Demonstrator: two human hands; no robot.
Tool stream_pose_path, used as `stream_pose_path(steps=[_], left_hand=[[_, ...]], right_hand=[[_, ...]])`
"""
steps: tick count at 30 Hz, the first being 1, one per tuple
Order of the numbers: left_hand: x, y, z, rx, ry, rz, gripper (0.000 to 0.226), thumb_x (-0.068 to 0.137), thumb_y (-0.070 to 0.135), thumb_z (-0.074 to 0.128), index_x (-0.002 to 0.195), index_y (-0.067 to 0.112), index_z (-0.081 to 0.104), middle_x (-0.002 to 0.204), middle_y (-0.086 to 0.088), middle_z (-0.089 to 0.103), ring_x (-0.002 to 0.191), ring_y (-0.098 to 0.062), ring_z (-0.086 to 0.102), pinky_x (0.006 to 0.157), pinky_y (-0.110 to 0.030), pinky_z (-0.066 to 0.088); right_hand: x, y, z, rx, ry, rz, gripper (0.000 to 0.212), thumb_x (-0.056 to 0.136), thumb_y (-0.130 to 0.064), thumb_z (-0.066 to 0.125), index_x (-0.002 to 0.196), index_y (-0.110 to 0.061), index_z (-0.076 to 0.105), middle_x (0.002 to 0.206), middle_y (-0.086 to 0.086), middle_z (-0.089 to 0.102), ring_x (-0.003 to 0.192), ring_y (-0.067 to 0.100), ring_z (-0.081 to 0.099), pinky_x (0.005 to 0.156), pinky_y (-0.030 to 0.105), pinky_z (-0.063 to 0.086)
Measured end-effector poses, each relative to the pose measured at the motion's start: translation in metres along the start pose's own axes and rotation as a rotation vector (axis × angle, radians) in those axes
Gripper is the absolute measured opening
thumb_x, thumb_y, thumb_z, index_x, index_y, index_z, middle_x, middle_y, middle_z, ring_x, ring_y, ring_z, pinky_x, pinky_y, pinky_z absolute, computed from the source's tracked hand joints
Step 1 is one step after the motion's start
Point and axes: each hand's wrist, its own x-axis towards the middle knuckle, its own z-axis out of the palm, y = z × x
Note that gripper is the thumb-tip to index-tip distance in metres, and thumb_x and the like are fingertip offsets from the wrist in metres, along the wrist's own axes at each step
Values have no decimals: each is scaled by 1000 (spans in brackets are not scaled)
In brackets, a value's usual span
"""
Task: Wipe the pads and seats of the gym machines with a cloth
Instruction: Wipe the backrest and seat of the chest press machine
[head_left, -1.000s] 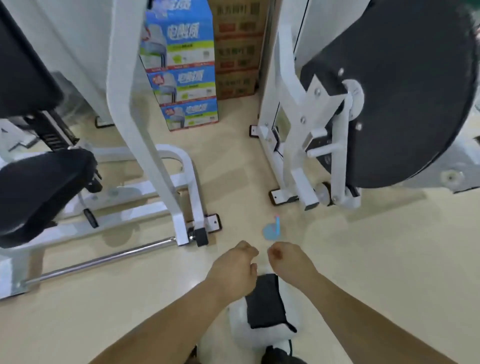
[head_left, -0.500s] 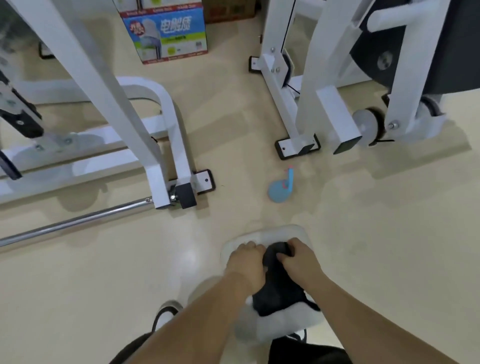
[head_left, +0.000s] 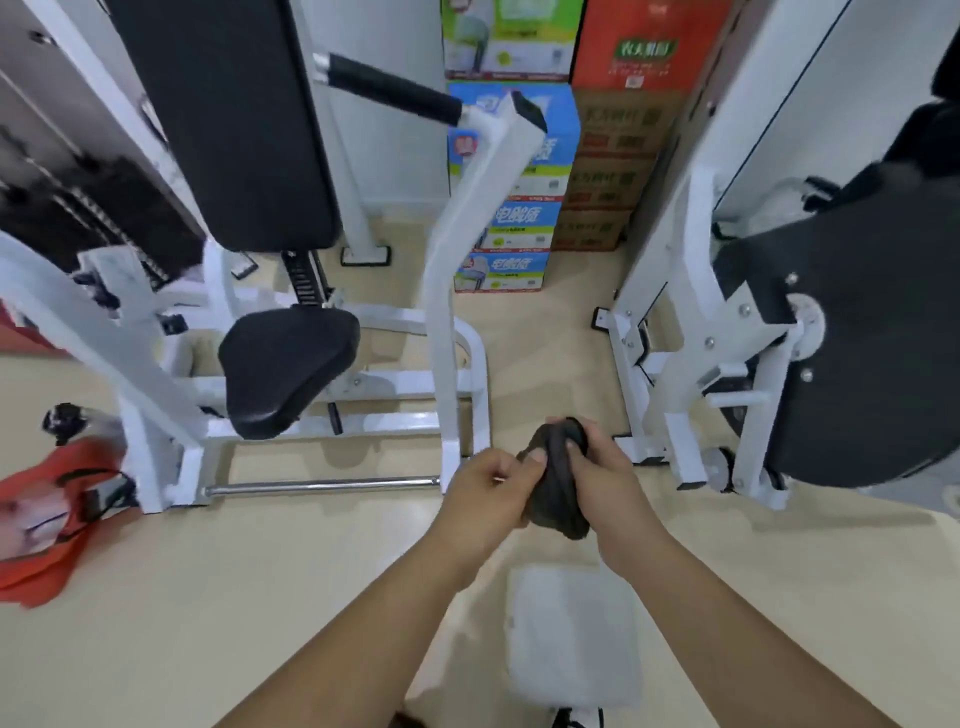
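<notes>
Two hands on one job: left hand and right hand both have fingers curled tight round a dark cloth. It is bunched and twisted into a rope between them, held in the air. Looks like wringing, my guess.

Cloth reads soft, limp and light, possibly damp, with no stiff edge to take. Best hold: wad it into one palm, flat face out, so nothing trails.

- **Straight below the grip:** white tub on the floor, blurred.
- **Ahead-left of the grip:** black seat, tall back pad above and beyond it.
- **In the way:** white frame upright stands between grip and seat. Chrome bar runs low, just left of the grip.
- **Right of the grip:** second machine's big black pad; reach looks open.
- **Well clear:** stacked boxes far ahead, orange thing far left, blurred.
</notes>
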Motion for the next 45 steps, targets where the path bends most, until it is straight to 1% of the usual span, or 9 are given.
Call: stream_pose_path(steps=[3, 6, 12, 17, 19, 22, 35, 39, 45], left_hand=[[-45, 58, -47, -103, 115, 35, 49, 84, 55, 78, 114, 25, 55, 114, -4, 68, 101, -15, 72, 86, -35, 62], [-76, 104, -107, -230, 143, 90, 69, 79, 61, 78, 136, 32, 51, 122, 4, 69, 105, -10, 72, 93, -39, 61], [-117, 149, -223, -94, 288, 240, 22, 95, 42, 53, 114, 46, 64, 106, 9, 75, 103, -18, 72, 93, -51, 60], [-120, 182, -289, -240, 477, 208, 20, 104, 38, 45, 100, 35, 64, 103, -3, 73, 96, -26, 72, 88, -52, 61], [-117, 200, -305, -290, 557, 219, 22, 106, 40, 43, 114, 32, 62, 109, -2, 71, 97, -23, 70, 80, -42, 63], [-105, 223, -318, -306, 599, 275, 43, 98, 56, 43, 136, 40, 56, 130, 7, 67, 117, -20, 64, 100, -45, 55], [-10, 358, -367, -578, 674, 281, 25, 107, 45, 48, 117, 31, 66, 110, -2, 76, 101, -23, 72, 89, -42, 60], [17, 404, -384, -575, 646, 284, 42, 102, 58, 46, 138, 39, 54, 127, 4, 67, 113, -22, 66, 95, -43, 56], [80, 453, -423, -716, 618, 189, 51, 97, 67, 45, 143, 46, 48, 130, -1, 67, 115, -31, 65, 102, -56, 52]], right_hand=[[-38, -87, 52, 42, -148, -79, 35, 101, -5, 55, 108, -32, 76, 110, 7, 78, 106, 27, 75, 91, 44, 60], [-64, -149, 116, 46, -252, -137, 30, 104, -7, 57, 115, -29, 74, 106, 3, 80, 94, 19, 77, 78, 30, 63], [-95, -207, 226, -14, -268, -209, 37, 104, -5, 52, 115, -32, 75, 110, -7, 79, 102, 11, 73, 85, 30, 60], [-80, -250, 273, -49, -117, -229, 23, 104, -7, 52, 102, -22, 69, 106, 6, 73, 95, 21, 66, 80, 36, 56], [-66, -265, 281, -101, -114, -118, 15, 102, -13, 52, 101, -19, 65, 108, 12, 71, 97, 27, 66, 82, 40, 56], [-60, -277, 290, -276, -279, 27, 14, 96, -10, 53, 98, -12, 66, 92, 12, 67, 83, 27, 65, 74, 40, 57], [66, -442, 369, -277, -346, -330, 20, 101, -27, 56, 111, -12, 66, 94, 9, 73, 81, 21, 69, 80, 43, 62], [90, -482, 389, -455, -404, -377, 20, 98, -37, 57, 108, -23, 67, 109, 4, 72, 101, 21, 70, 83, 38, 60], [135, -563, 411, -487, -372, -540, 23, 103, -27, 57, 101, -9, 71, 72, 10, 70, 55, 21, 62, 56, 32, 56]])
